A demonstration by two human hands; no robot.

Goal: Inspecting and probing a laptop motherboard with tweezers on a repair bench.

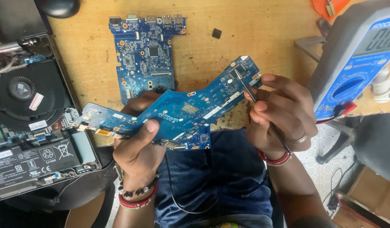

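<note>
Head view: at the centre of the frame the left hand (138, 147) holds a long blue circuit board (178, 112) tilted above the person's lap, thumb pressed on its top face and fingers curled underneath, pinching it. The right hand (281, 116), right of centre, has its fingers pressed together around thin black tweezers (256, 101), whose tip touches the board's upper right end. A second blue circuit board (146, 50) lies flat on the wooden surface (254, 38) at upper centre. An opened laptop (30, 122) fills the left edge; a blue multimeter (355, 59) stands at upper right.
</note>
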